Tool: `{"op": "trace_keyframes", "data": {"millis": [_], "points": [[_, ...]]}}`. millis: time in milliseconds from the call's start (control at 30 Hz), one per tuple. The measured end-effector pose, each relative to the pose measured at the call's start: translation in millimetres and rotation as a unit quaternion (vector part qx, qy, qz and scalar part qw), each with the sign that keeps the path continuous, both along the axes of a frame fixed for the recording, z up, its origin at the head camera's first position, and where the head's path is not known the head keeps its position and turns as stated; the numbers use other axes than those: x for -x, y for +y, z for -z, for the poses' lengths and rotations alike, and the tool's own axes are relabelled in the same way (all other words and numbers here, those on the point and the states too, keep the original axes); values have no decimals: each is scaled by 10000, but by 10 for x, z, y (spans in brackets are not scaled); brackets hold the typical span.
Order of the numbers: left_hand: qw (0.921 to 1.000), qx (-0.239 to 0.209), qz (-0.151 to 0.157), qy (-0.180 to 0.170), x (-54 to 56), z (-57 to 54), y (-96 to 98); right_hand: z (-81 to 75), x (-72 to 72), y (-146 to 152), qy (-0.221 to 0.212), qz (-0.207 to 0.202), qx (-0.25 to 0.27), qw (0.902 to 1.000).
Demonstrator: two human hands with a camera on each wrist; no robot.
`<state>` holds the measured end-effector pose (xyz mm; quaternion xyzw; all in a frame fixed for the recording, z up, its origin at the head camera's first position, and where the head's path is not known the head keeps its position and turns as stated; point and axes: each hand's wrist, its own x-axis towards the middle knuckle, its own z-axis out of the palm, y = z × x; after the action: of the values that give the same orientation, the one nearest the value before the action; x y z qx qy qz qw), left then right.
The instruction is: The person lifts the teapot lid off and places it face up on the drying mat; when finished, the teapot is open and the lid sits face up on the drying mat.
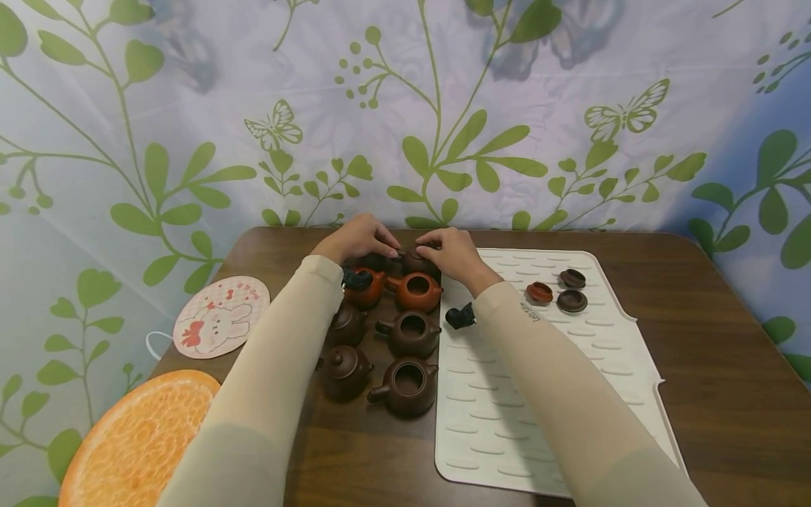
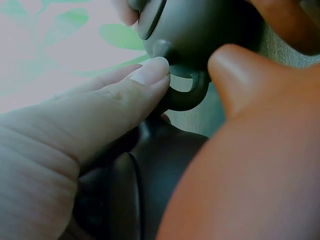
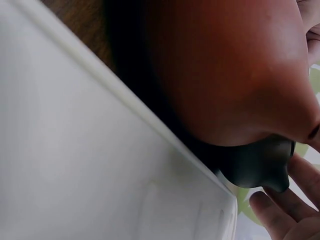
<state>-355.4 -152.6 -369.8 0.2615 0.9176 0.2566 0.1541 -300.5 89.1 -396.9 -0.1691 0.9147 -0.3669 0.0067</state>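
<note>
At the back of the table stands a dark brown teapot (image 1: 417,263). My left hand (image 1: 360,238) pinches its loop handle (image 2: 195,97) between thumb and fingers. Over its top, my right hand (image 1: 457,255) holds the lid (image 2: 151,20) by the knob; the lid sits on the pot. In the right wrist view, several right fingers (image 3: 292,210) extend beside the dark spout (image 3: 277,177). Just in front are an orange-brown teapot (image 1: 419,301) without a lid and another orange-brown one (image 1: 366,296), partly hidden by my left wrist.
Two dark lidless teapots (image 1: 412,345) (image 1: 415,401) stand nearer me, beside lidded dark ones (image 1: 345,373). A white ribbed mat (image 1: 481,422) on the right bears an orange-brown lid (image 1: 540,293) and two dark lids (image 1: 572,301). Left are a rabbit-print disc (image 1: 222,317) and an orange-slice cushion (image 1: 139,436).
</note>
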Motion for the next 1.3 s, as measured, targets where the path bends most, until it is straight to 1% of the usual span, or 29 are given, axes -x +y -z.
{"op": "trace_keyframes", "data": {"millis": [133, 467, 767, 1200, 1300], "points": [[10000, -35, 16, -9, 6, 3, 9, -1, -4, -5, -38, 70, 9, 10000], [10000, -7, -23, -82, 10, 6, 15, 4, -6, -7, -47, 81, 28, 10000], [9999, 44, -27, -147, 8, -9, 24, 21, -18, 8, 225, 146, 225, 9994], [9998, 33, -66, -184, 24, -1, 5, -63, -86, 42, 367, 168, 531, 9978], [9998, 30, -85, -176, 20, 1, 7, -75, -112, 60, 332, 254, 540, 9977]]}}
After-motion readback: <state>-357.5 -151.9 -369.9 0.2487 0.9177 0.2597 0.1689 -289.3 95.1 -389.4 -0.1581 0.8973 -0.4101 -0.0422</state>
